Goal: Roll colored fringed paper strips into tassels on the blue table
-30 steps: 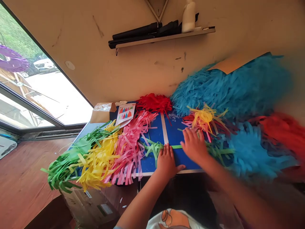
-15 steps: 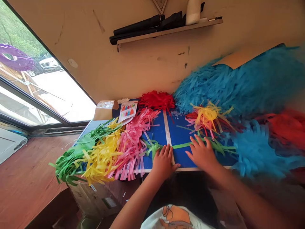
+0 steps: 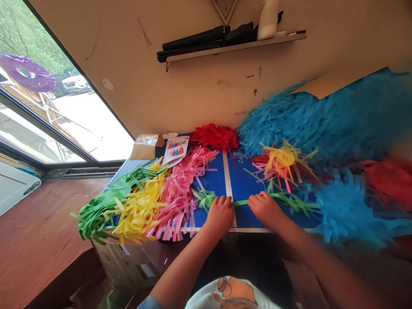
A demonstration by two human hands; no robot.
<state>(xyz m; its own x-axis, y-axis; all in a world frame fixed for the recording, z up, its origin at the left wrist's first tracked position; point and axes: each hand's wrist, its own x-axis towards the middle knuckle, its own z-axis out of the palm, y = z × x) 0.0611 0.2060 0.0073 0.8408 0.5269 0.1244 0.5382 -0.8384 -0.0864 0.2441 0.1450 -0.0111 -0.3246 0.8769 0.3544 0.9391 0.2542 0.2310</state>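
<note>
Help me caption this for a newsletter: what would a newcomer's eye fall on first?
The blue fringe heap by the wall, at right, dominates. Green fringe, yellow fringe and pink fringe lie side by side on the table at left, hanging over its edge. In the middle, the left hand and right hand grasp a green strip.

Matt, smooth, papery green strip [image 3: 240, 203]

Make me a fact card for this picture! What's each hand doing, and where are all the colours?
Left hand: fingers curled at the green strip
Right hand: fingers curled farther along the same strip
Table: blue, with a pale stripe
Left side: green fringe, yellow fringe, pink fringe
Back: red fringe
Back right: big blue pile
Wall: shelf holding a white bottle
</note>
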